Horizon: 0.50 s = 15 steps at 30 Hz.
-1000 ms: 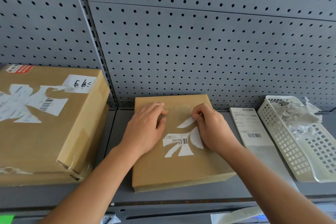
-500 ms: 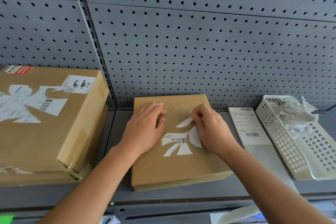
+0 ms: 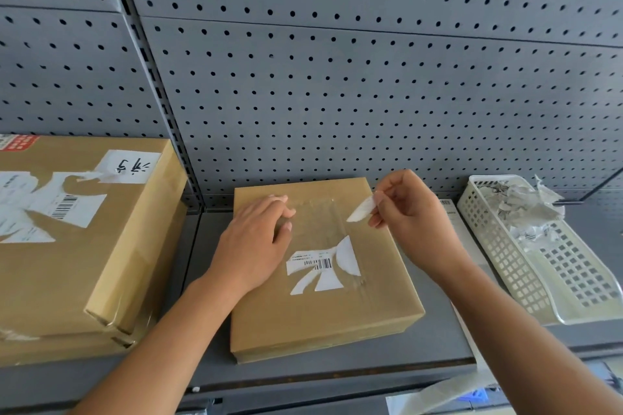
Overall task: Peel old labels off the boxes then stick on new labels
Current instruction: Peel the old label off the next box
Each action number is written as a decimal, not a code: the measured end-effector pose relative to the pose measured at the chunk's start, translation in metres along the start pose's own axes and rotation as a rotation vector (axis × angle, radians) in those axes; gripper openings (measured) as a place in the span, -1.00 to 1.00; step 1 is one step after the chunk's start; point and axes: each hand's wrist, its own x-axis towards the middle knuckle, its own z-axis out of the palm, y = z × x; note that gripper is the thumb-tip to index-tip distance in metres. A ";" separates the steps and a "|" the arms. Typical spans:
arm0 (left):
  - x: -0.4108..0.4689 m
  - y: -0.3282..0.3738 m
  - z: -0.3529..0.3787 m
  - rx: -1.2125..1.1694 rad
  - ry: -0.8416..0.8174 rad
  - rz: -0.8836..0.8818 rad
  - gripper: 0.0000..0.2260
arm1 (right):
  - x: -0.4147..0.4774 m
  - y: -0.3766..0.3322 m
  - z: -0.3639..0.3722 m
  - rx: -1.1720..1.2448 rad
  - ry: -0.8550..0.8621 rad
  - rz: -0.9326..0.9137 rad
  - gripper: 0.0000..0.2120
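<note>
Above the flat cardboard box point(image 3: 320, 320), right hand point(image 3: 411, 216) pinches a torn label strip point(image 3: 361, 210); scrap basket point(image 3: 505, 256) lies rightward, nearer it; left hand point(image 3: 256, 239) presses flat.

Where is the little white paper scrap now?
In the head view, the small white torn label scrap is pinched by the right hand, above the far right corner of the flat brown cardboard box, left of the white plastic basket.

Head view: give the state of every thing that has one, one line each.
Small box, lying flat, old label partly peeled.
Torn strip, off the box, pinched by the right hand.
Left hand, pressing flat on that box.
Large box, torn label in patches.
Basket, holding paper scraps.
</note>
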 end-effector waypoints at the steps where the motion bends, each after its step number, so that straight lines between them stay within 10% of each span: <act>1: 0.000 -0.001 0.001 0.000 0.001 0.000 -0.77 | -0.001 0.001 -0.005 -0.001 0.018 0.007 -0.90; 15: 0.003 -0.009 0.004 -0.015 0.009 0.011 -0.81 | -0.018 0.036 -0.114 -0.224 0.366 0.054 -0.80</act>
